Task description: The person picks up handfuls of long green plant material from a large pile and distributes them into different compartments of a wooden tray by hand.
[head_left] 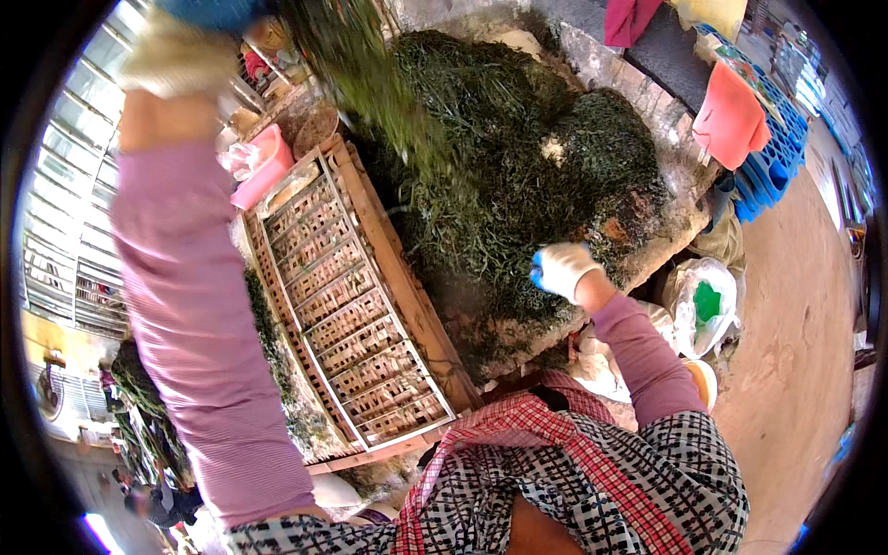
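A large heap of dark green seaweed (499, 139) covers the stone-like worktop in front of me. High at the upper left, my left hand (190, 51), in a white and blue glove, is closed and cut off by the picture's edge. From it a long bunch of seaweed (370, 83) hangs over the heap, blurred by motion. My right hand (564, 270), gloved alike, is at the heap's near right side. Its fingers are curled, and whatever they may hold is hidden.
A wooden frame with a slatted metal rack (356, 314) lies left of the heap. Beyond it is a pink basin (264, 166). Blue plastic crates (772, 176) and a salmon-coloured cloth (731, 116) are at the right, above a white bag (703, 305) with something green inside.
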Motion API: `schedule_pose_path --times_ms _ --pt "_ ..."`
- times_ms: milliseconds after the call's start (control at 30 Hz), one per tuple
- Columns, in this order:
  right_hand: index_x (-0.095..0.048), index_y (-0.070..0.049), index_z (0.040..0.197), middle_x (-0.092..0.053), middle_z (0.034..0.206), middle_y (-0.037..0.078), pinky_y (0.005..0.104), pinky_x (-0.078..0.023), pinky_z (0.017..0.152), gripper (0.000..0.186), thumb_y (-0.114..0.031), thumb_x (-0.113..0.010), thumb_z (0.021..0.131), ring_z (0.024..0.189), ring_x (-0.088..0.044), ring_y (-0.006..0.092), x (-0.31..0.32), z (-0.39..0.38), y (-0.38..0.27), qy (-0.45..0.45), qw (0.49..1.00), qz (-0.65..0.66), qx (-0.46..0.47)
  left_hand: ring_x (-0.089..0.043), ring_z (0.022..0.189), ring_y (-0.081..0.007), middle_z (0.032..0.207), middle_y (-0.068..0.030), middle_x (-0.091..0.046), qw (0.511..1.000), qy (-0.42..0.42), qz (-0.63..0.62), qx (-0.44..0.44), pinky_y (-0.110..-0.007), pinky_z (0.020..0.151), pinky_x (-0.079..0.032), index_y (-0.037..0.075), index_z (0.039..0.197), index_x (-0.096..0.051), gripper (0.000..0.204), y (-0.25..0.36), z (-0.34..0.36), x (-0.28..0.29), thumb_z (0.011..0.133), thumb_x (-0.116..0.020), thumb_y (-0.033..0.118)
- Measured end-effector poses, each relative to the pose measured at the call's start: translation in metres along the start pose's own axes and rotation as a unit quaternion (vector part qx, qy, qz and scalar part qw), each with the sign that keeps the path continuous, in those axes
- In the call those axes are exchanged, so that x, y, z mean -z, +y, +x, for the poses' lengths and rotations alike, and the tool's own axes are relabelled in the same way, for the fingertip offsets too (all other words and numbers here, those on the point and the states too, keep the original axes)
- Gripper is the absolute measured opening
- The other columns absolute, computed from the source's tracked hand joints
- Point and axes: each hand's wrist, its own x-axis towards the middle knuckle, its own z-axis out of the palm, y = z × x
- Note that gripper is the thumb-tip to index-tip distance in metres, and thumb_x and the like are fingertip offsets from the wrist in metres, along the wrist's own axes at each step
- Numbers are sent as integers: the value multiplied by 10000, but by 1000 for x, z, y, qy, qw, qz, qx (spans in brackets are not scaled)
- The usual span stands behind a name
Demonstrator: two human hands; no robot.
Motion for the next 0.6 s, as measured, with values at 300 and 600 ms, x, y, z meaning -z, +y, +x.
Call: schedule_pose_path --times_ms 300,600 --pt "-512 -24 1388 -666 1098 12 245 -497 734 479 -117 -655 941 913 -588 89 79 -61 -86 230 591 639 436 -550 593 -174 749 -56 -588 436 381 -572 581 -297 493 -473 41 1036 -611 225 77 -63 -182 981 -546 250" --pt "-605 -97 1257 -698 882 161 394 -584 630 302 -178 -587 966 784 -702 290 -63 1 -53 190 943 233 142 -609 668 -194 836 -94 -647 479 321 -696 429 -331 584 -518 2 1096 -625 272 52 -136 -138 996 -497 219"
